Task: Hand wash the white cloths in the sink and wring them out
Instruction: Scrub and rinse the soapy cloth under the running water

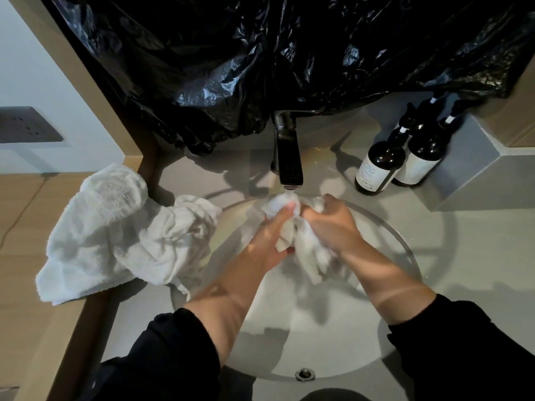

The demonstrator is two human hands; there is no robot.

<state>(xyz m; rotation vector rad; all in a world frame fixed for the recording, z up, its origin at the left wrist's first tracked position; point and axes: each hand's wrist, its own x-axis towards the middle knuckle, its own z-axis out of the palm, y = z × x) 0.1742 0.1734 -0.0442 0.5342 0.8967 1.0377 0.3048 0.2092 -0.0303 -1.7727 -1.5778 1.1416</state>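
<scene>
A wet white cloth (307, 250) is bunched between both hands over the round sink (405, 256), right under the running tap (288, 157). My left hand (272, 238) grips its left side and my right hand (330, 224) grips its right side, knuckles close together. The cloth's lower end hangs down into the basin. A pile of other white cloths (121, 233) lies on the counter to the left of the sink, one edge touching the rim.
Two dark pump bottles (379, 166) stand at the back right beside a grey box (474, 175). Black plastic sheeting (260, 53) hangs behind the tap. A wall socket (26, 125) is at the far left. The overflow drain (304, 373) sits at the near rim.
</scene>
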